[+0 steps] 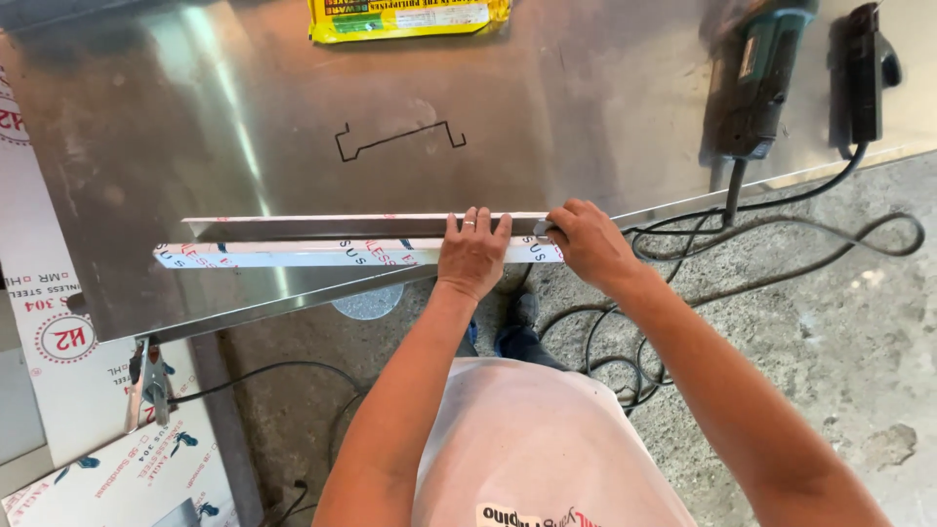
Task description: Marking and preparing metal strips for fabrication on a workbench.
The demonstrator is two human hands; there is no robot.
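Holding step: left hand [472, 256] flat, open on bent steel strip [332, 240]; right hand [586, 242] pinching strip's end. Next needs steady grip.

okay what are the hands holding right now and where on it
Both hands hold a long folded metal strip at its right end: the left hand presses flat on top, and the right hand pinches the end.

The yellow packet [408, 18] and both power tools [756, 83] are cut off by the top edge. The right hand [589, 244] hides the metal strip's [332, 239] end; its thumb is concealed.
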